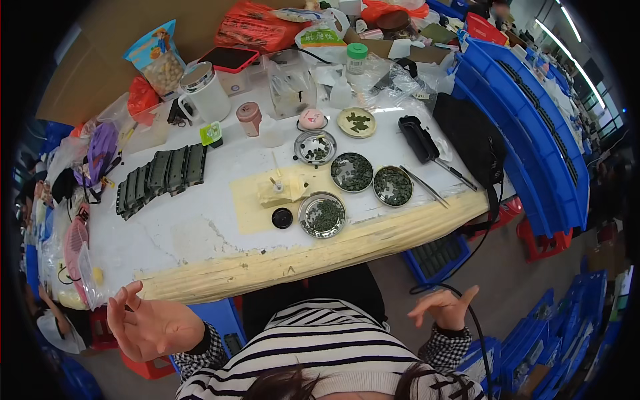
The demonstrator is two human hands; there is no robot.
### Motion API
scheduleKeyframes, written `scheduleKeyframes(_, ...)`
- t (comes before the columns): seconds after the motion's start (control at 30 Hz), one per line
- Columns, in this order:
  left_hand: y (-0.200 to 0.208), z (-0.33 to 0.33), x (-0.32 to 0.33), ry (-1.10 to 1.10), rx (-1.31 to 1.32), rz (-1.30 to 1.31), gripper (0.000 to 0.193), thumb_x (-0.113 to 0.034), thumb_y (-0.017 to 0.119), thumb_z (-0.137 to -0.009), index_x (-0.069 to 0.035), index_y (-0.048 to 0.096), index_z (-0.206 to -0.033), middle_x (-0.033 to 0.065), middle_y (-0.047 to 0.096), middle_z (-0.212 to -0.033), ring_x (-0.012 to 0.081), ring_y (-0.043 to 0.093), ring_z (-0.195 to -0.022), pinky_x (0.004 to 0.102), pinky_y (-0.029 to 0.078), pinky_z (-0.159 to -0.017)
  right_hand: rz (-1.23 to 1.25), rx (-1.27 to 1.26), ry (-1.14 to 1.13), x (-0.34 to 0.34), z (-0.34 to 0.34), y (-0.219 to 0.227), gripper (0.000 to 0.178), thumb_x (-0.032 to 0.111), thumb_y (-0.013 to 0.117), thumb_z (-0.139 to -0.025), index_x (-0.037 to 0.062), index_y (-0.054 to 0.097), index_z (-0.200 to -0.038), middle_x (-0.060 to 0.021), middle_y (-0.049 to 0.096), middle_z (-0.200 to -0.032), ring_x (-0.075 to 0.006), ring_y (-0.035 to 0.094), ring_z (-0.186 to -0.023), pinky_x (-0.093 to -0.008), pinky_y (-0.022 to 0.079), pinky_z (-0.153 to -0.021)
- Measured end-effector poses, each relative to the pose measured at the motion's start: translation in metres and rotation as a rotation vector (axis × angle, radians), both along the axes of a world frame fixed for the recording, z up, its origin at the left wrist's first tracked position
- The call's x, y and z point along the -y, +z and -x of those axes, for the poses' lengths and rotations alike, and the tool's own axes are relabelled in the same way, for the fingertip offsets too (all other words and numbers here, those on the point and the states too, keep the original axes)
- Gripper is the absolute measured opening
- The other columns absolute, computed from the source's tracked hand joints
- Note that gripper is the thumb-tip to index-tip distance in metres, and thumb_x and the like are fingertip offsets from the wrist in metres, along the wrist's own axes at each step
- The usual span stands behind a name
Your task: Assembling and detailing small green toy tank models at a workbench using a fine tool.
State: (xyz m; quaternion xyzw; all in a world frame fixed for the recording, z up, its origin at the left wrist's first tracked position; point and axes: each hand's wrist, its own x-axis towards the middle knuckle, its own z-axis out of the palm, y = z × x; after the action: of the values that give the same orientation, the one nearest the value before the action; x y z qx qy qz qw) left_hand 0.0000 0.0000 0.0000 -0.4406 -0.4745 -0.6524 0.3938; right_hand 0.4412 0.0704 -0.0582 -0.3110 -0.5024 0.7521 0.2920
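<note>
My left hand (pixel 155 325) is raised below the table's front left edge, palm up with its fingers apart and nothing in them. On the other side of my lap, my right hand (pixel 445 308) is also open, thumb spread away, and touches nothing. Both are off the table. Nearest on the tabletop is a round metal dish (pixel 322 225) of small dark green pieces. Two more dishes of dark pieces, one in the middle (pixel 352 172) and one at right (pixel 393 186), lie behind it. Tweezers (pixel 425 186) lie beside the right dish. A small black round cap (pixel 282 218) sits left of the nearest dish.
A row of dark, curved strip-like parts (pixel 161 175) lies at left. Behind stand a white lidded mug (pixel 204 93), a pink-lidded jar (pixel 249 119) and a green-capped bottle (pixel 357 59). Blue trays (pixel 533 127) rise at right. A black cable (pixel 475 313) hangs near my right hand.
</note>
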Motion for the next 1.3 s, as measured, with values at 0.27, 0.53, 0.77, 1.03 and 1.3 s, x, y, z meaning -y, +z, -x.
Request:
scheduleKeyframes(0.27,-0.014,-0.015,-0.018,-0.277,-0.044,-0.037,0.058,-0.049,0.037,-0.098,0.001,0.041,-0.128,0.0260,0.049,-0.125,0.0290,0.056,-0.090,0.0355,0.050,-0.065,-1.137,-1.374,-0.078,-0.037,0.023,0.125,0.034,0.011,0.051,-0.090,0.0101,0.064,-0.059,-0.0003,0.054,-0.050,-0.0078,0.049,-0.051,-0.0241,0.035,-0.051)
scheduleKeyframes(0.53,-0.012,-0.040,0.000,-0.802,-0.108,0.620,0.032,-0.019,0.056,-0.092,-0.002,0.050,-0.118,0.0207,0.060,-0.106,0.0254,0.060,-0.076,0.0332,0.050,-0.066,-1.438,-1.068,0.994,-0.052,0.153,0.195,0.017,0.008,0.057,-0.083,0.0040,0.072,-0.075,-0.0042,0.063,-0.064,-0.0132,0.054,-0.055,-0.0264,0.043,-0.054)
scheduleKeyframes(0.77,-0.013,-0.042,-0.010,-0.904,-0.125,0.674,0.034,-0.004,0.074,-0.071,-0.003,0.065,-0.104,0.0126,0.067,-0.094,0.0240,0.065,-0.072,0.0301,0.051,-0.058,-0.866,-0.570,0.771,-0.115,0.164,0.183,0.021,0.020,0.064,-0.086,0.0010,0.071,-0.080,-0.0078,0.065,-0.071,-0.0199,0.056,-0.056,-0.0296,0.043,-0.052)
scheduleKeyframes(1.03,-0.022,-0.015,-0.026,-0.683,0.144,0.709,0.020,0.004,0.063,-0.078,0.002,0.063,-0.098,0.0132,0.065,-0.082,0.0230,0.062,-0.068,0.0305,0.049,-0.062,-1.137,0.118,0.392,-0.090,0.169,0.065,0.011,0.009,0.079,-0.069,0.0055,0.070,-0.076,-0.0037,0.056,-0.061,-0.0198,0.050,-0.052,-0.0303,0.038,-0.048)
scheduleKeyframes(1.3,-0.021,0.058,-0.081,-0.188,0.096,0.916,0.018,-0.006,0.069,-0.079,-0.001,0.063,-0.096,0.0133,0.063,-0.088,0.0290,0.060,-0.082,0.0344,0.048,-0.071,-1.490,0.246,0.279,-0.122,0.184,0.069,0.016,0.007,0.078,-0.062,0.0065,0.068,-0.074,-0.0025,0.056,-0.060,-0.0195,0.050,-0.051,-0.0306,0.036,-0.047)
